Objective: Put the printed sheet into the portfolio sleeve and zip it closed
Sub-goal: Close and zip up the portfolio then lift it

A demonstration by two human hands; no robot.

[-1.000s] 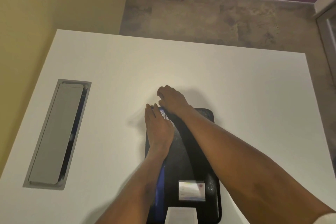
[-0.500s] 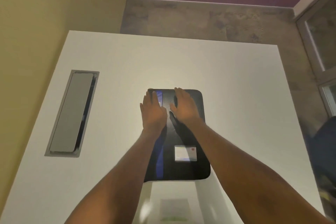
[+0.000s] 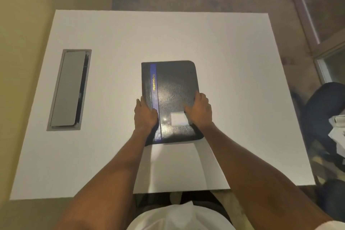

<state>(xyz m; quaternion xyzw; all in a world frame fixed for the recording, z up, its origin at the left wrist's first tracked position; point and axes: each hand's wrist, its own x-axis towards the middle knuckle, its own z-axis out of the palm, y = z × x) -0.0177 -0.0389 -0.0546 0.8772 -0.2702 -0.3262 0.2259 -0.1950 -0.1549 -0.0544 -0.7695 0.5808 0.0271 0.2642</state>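
A black portfolio sleeve [image 3: 173,87] with a blue stripe and gold lettering lies flat and closed in the middle of the white table [image 3: 233,58]. A small white label [image 3: 178,119] sits near its close end. My left hand [image 3: 144,115] grips the sleeve's left edge, thumb on top. My right hand [image 3: 200,111] grips its right edge beside the label. A white sheet [image 3: 179,166] lies on the table just below the sleeve, between my forearms, reaching the near edge.
A grey cable hatch [image 3: 69,89] is set into the table at the left. A dark chair [image 3: 324,110] with papers on it stands at the right, past the table's edge. A yellow wall runs along the left, and a glass door is at the upper right.
Both hands have slid from the sleeve's far end back to its side edges near me. The view has pulled back, so the whole table shows.
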